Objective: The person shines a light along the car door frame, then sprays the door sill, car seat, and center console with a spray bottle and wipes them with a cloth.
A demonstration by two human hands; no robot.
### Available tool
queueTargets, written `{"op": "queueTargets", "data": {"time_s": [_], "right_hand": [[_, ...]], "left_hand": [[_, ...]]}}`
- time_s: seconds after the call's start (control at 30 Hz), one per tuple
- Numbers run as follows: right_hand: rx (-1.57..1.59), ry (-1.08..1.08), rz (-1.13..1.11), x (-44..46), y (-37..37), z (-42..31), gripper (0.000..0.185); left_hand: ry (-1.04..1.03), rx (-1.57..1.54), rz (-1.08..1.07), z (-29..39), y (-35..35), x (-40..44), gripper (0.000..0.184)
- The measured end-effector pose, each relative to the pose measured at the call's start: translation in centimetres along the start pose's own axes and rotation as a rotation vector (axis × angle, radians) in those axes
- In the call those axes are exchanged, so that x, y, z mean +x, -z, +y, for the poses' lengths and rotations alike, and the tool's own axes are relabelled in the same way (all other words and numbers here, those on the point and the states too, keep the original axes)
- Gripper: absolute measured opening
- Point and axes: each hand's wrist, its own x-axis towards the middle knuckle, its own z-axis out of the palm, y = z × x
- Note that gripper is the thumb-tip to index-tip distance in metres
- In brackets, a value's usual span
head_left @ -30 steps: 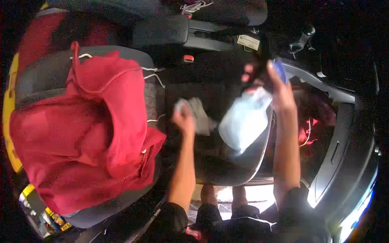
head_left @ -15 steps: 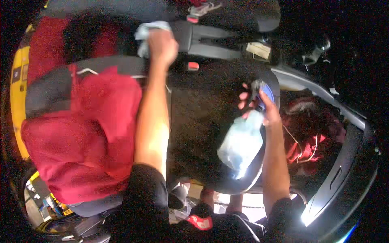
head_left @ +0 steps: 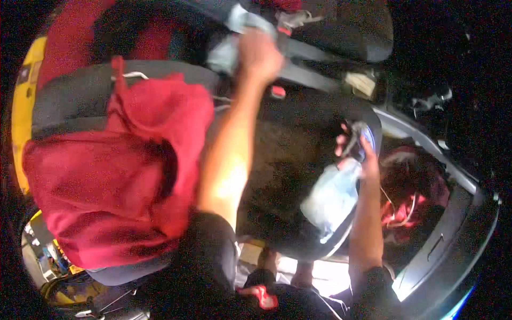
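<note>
My left hand [head_left: 260, 56] is closed on a pale blue cloth [head_left: 224, 55], at the inner side of the seat backrest near the centre gap. The cloth bunches out beyond my fingers, and motion blurs both. Over the front edge of the dark seat cushion [head_left: 277, 160], my right hand [head_left: 367, 149] grips a blue and dark grey object [head_left: 368, 136] with a rounded blue face; its exact kind is unclear. Below those fingers hangs a pale, bluish-white thing [head_left: 333, 194], soft-looking and blurred, perhaps a cloth or bag.
Red fabric [head_left: 106, 181] drapes over the backrest at left. A red seat-belt buckle [head_left: 278, 92] stands beside the cushion. A door sill [head_left: 426, 141] curves along the right, with red items and a cord [head_left: 405, 210] in the footwell. A gear lever [head_left: 432, 101] sits at upper right.
My left hand and its cloth have moved right and slightly up in the view. The whole scene has shifted somewhat rightward. My right hand keeps its hold.
</note>
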Motion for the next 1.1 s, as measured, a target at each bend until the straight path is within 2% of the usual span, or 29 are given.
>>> {"op": "queueTargets", "data": {"time_s": [0.03,0.07,0.17,0.23,0.3,0.37,0.4,0.47,0.5,0.53,0.6,0.7,0.73,0.83,0.87,0.97,1.0,1.1], "right_hand": [[-0.004,0.016,-0.031,1.5,-0.4,-0.2,0.062],[-0.026,0.004,-0.014,0.8,-0.6,0.4,0.062],[-0.118,0.003,0.007,0.3,-0.3,-0.4,0.063],[-0.107,-0.003,0.007,0.2,-0.1,-0.1,0.063],[-0.08,0.006,0.023,0.3,0.3,-0.2,0.062],[-0.111,-0.007,0.018,0.0,0.1,-0.5,0.062],[-0.121,-0.009,0.001,0.0,0.0,-0.4,0.063],[-0.085,-0.001,-0.036,0.3,-0.1,-0.1,0.062],[-0.067,-0.008,-0.05,0.0,-0.1,0.0,0.062],[-0.067,-0.015,-0.063,0.1,0.1,-0.5,0.061],[-0.083,-0.032,-0.039,-0.3,-0.2,-0.7,0.061],[-0.079,-0.025,0.001,-0.6,-0.4,0.3,0.059],[-0.086,-0.027,0.007,-1.0,-0.6,0.6,0.061],[-0.146,0.017,0.005,0.1,-1.0,-1.2,0.064],[-0.137,0.006,0.027,-0.2,-1.0,-0.9,0.064],[-0.122,-0.009,0.051,-0.4,-0.8,-0.3,0.064],[-0.113,-0.009,0.047,-0.4,-0.7,-0.2,0.064],[-0.11,0.004,0.019,0.5,-1.0,-0.7,0.063]], "left_hand": [[-0.19,0.209,0.037,3.4,0.3,-1.8,0.02],[-0.187,0.204,0.023,2.9,-0.5,-2.8,0.02],[-0.503,-0.031,0.617,2.8,-3.6,-3.5,0.025],[-0.349,-0.015,0.758,1.8,-3.3,-3.2,0.021],[-0.092,0.053,0.467,-0.1,-1.7,-3.0,0.025],[0.486,-0.543,0.1,-5.9,-0.6,0.1,0.02],[0.476,-0.528,0.089,-6.0,-2.1,-0.4,0.02],[0.15,0.207,0.533,-7.0,-4.7,-1.0,0.024],[0.134,0.21,0.533,-5.0,-4.5,-2.4,0.024],[-0.078,0.11,0.718,-1.3,-5.0,-4.5,0.026],[-0.265,0.011,0.881,-0.5,-4.7,-6.0,0.028],[0.319,0.043,0.068,-6.2,-1.2,-1.7,0.04],[0.323,0.052,0.061,-5.7,-2.2,-2.9,0.04],[0.146,0.064,0.775,-0.6,-7.5,-4.7,0.052],[0.151,0.059,0.754,-1.9,-7.0,-4.1,0.052],[0.788,-0.37,0.279,-9.3,-2.4,2.4,0.054],[0.785,-0.363,0.283,-8.5,-3.0,1.4,0.054],[0.321,0.315,0.652,-3.4,-7.0,-4.1,0.052]]}}
